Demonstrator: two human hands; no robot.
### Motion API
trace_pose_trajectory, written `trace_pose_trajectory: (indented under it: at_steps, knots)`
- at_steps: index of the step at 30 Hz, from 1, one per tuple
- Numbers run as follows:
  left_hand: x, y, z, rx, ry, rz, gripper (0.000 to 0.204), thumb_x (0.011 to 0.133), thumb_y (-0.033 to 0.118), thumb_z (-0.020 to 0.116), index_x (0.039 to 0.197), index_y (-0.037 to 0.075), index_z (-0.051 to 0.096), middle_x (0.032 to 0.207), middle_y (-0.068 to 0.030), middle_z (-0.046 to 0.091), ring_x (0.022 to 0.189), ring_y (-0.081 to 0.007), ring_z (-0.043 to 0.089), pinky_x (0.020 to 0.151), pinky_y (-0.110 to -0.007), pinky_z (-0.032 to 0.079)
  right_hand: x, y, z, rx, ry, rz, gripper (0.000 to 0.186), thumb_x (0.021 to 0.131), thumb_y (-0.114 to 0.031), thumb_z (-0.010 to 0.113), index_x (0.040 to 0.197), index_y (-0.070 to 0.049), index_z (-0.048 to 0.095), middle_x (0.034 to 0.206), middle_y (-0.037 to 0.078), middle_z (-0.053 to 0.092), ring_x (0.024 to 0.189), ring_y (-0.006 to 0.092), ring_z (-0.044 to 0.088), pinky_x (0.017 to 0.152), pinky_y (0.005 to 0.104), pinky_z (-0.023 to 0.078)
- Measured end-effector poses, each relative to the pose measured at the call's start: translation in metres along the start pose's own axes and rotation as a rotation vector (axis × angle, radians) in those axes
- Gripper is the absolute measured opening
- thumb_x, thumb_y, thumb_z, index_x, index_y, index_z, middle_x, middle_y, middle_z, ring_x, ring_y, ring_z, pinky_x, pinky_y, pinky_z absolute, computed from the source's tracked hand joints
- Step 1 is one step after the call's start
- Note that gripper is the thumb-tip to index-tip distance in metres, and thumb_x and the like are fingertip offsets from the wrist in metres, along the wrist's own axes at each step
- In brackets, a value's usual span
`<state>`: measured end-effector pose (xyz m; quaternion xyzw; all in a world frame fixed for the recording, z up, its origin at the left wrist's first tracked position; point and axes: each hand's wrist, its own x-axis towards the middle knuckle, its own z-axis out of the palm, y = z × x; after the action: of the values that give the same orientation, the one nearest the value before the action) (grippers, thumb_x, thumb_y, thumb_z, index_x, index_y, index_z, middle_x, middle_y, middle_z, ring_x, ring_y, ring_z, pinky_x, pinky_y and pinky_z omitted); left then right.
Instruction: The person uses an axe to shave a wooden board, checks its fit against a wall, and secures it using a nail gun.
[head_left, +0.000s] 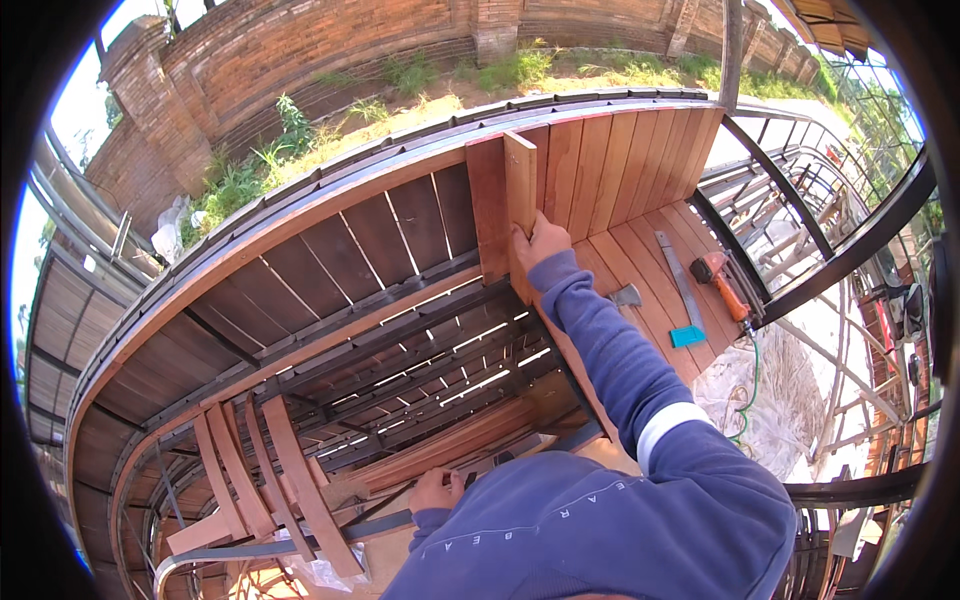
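Note:
My right hand (542,240) grips the lower end of a short wooden board (520,180). The board is tilted against the slatted back of a curved bench, beside a reddish plank (487,205). My left hand (437,490) is low, next to a dark metal bar, with its fingers curled; what they close on, if anything, I cannot make out. To the right of my right forearm, on the wooden seat slats (640,255), lie a try square (680,285) with a teal stock, a hatchet-like metal head (627,295) and an orange nail gun (728,285).
A green hose (750,390) trails from the nail gun past plastic sheeting (765,400). Loose wooden strips (300,470) lean across the frame at left. Open gaps show between black metal bars (420,335). A brick wall (330,60) stands behind the bench.

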<state>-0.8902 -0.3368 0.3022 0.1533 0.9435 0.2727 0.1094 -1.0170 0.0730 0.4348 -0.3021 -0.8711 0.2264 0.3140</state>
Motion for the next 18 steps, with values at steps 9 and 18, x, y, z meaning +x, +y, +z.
trace_pose_trajectory:
  at_steps: [9,18]
  knots:
    - [-0.007,-0.002,0.009,0.034,0.108,0.037,0.020,0.083,0.031,0.066,0.082,0.012,0.071,0.075,-0.0077,0.070,0.072,-0.0287,0.067,0.066,-0.041,0.052,-0.072,0.052,-0.114,0.102,-0.044,-0.036,0.035,0.086,-0.026,0.068,0.106,0.001,0.058,0.080,0.026,0.066,0.081,0.0440,0.065,0.072,0.0480,0.053]
    - [-0.008,0.012,0.007,0.110,0.116,-0.064,0.024,0.084,0.034,0.064,0.081,0.011,0.069,0.077,-0.0078,0.071,0.073,-0.0290,0.068,0.068,-0.042,0.053,-0.083,0.260,-0.174,0.550,-0.265,0.265,0.057,0.086,-0.007,0.070,0.137,0.002,0.047,0.118,0.011,0.065,0.105,0.0169,0.063,0.091,0.0316,0.050]
